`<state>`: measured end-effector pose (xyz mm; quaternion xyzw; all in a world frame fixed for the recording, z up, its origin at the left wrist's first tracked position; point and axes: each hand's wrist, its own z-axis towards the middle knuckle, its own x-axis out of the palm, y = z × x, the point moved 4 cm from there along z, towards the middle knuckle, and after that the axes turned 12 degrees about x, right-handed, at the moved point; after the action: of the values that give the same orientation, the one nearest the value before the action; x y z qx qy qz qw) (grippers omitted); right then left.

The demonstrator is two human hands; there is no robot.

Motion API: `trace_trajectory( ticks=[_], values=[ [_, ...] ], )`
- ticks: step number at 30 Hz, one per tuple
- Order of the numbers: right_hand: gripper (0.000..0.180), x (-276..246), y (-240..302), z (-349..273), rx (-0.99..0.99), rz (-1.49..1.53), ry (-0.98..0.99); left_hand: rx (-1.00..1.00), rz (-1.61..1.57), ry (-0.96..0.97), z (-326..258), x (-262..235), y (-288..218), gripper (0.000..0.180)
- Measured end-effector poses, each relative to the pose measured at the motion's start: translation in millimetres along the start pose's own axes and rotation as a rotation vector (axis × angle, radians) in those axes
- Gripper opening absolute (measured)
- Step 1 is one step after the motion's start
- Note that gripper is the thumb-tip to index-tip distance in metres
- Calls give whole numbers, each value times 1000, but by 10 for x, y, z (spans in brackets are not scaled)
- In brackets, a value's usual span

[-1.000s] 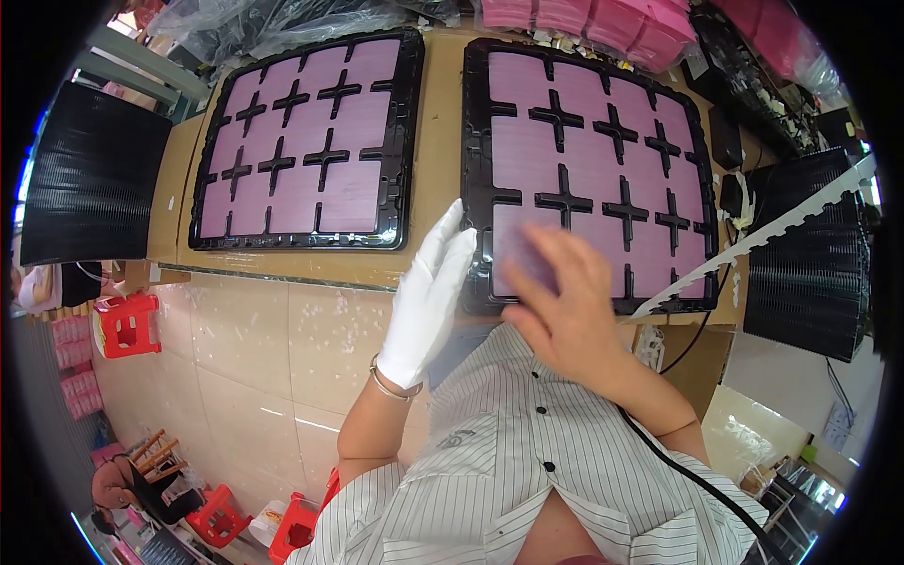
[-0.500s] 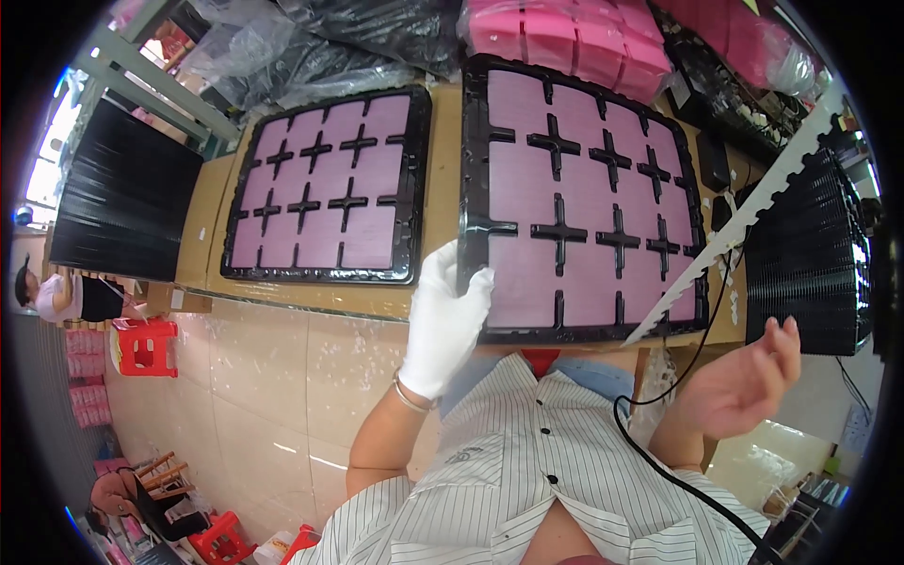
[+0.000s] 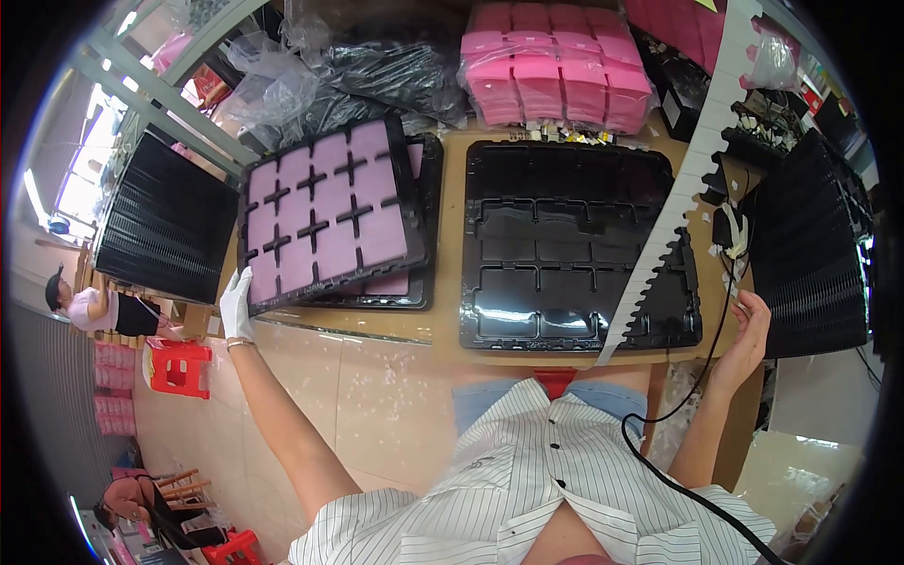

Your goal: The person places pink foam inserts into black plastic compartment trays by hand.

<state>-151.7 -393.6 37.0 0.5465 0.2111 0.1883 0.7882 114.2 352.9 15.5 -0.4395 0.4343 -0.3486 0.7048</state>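
Observation:
My left hand (image 3: pixel 235 306), in a white glove, grips the near left corner of a black plastic tray (image 3: pixel 403 179) lined with pink pads (image 3: pixel 325 218) between cross-shaped ribs. This tray lies slightly turned over a second pink-padded black tray (image 3: pixel 434 212), which shows along the right and near edges. Bare and open, my right hand (image 3: pixel 747 334) holds nothing beside a stack of black trays (image 3: pixel 815 254) at the right. In front of me lies a black tray (image 3: pixel 565 315) without pads. A white strip with a toothed edge (image 3: pixel 670 212) crosses above its right part.
Another stack of black trays (image 3: pixel 169 226) stands at the left. Pink blocks in clear plastic (image 3: pixel 560 80) and dark plastic bags (image 3: pixel 395 80) lie behind. A black cable (image 3: pixel 680 400) hangs across my right side. Two people and red stools (image 3: pixel 179 367) are farther left.
My left hand has carried the padded tray leftward from in front of me onto the other padded tray. The tray without pads now shows. My right hand has risen slightly.

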Motion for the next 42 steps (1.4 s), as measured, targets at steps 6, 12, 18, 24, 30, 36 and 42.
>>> trace_trajectory(
  ticks=[6, 12, 18, 24, 30, 36, 42],
  values=[
    [36, 179, 68, -70, -34, -74, 44, 307, 948, 289, 433, -71, 345, 61],
    [32, 679, 291, -249, -81, -148, 202, 484, 481, 462, -654, 2192, -1016, 68],
    [35, 850, 378, -398, -136, -85, 389, 706, 963, 783, -1188, 2672, -1017, 78],
    [34, 670, 212, -379, -31, -44, 362, 712, 1006, 786, -1146, 2734, -999, 78],
    [32, 627, 241, -470, -52, -125, 431, 828, 946, 703, -1193, 2737, -982, 66],
    [26, 728, 159, -627, 348, 32, 539, 565, 105, 487, -1604, 3006, -1902, 41],
    [38, 875, 235, -763, 175, -388, 617, 523, -50, 1187, -2502, 3809, -2590, 36]
  ],
)
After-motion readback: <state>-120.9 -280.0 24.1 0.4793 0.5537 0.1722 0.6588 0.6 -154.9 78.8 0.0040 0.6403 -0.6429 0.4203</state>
